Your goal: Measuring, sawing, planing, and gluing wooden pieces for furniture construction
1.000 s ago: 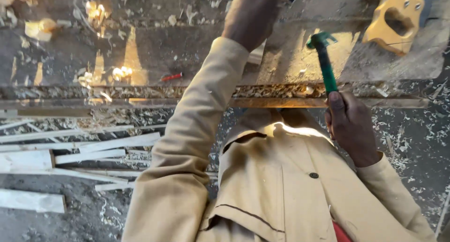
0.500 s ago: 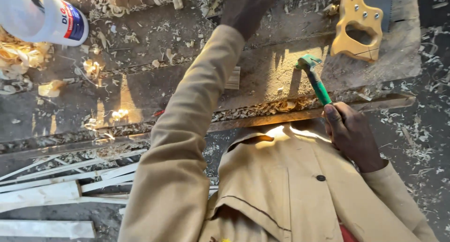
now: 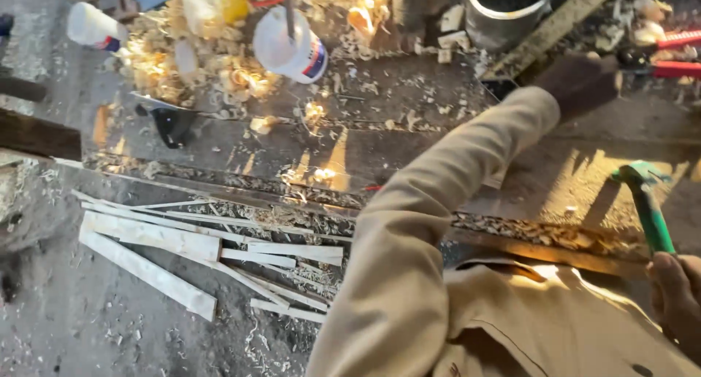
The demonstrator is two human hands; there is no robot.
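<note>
My right hand (image 3: 675, 300) sits at the bottom right edge, gripping the green handle of a hammer (image 3: 648, 205). The hammer's head points up over the sunlit wooden workbench (image 3: 409, 140). My left arm in a tan sleeve reaches up and to the right. My left hand (image 3: 580, 81) rests on the bench beside a slanted wooden strip (image 3: 558, 23). It is dark and blurred, so its fingers are hard to read.
A metal can (image 3: 507, 8) stands at the back. White plastic bottles (image 3: 292, 45) lie among wood shavings (image 3: 182, 67). Red-handled tools (image 3: 675, 54) lie at the far right. Pale wooden slats (image 3: 168, 249) lie on the dusty floor at the left.
The view has swung left, so the yellow-handled saw is out of sight and the bottles and can show. The hammer stays in my right hand; my left hand stays on the bench.
</note>
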